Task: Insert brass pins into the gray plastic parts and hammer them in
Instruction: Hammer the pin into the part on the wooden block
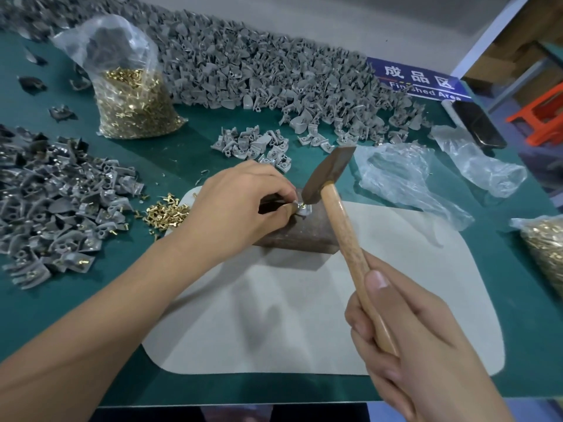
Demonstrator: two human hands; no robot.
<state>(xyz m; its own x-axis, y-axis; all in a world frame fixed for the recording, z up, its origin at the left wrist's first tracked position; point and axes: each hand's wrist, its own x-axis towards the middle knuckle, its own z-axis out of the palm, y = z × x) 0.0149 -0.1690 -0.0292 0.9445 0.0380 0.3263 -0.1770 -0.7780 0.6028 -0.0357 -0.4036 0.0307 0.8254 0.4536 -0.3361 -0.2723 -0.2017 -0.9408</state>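
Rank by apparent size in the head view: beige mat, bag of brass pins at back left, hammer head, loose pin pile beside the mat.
1. Beige mat
2. Bag of brass pins
3. Hammer head and loose pin pile: too similar to rank.

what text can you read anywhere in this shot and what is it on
"成品区" in large white characters on the blue sign at the far right edge of the green table.
"Finished Area" in white below it on the same sign; gray plastic parts cover the middle letters, so it shows as "Fin...shed Area".
No other text is readable: the bag of brass pins, the hammer and the dark phone show none.
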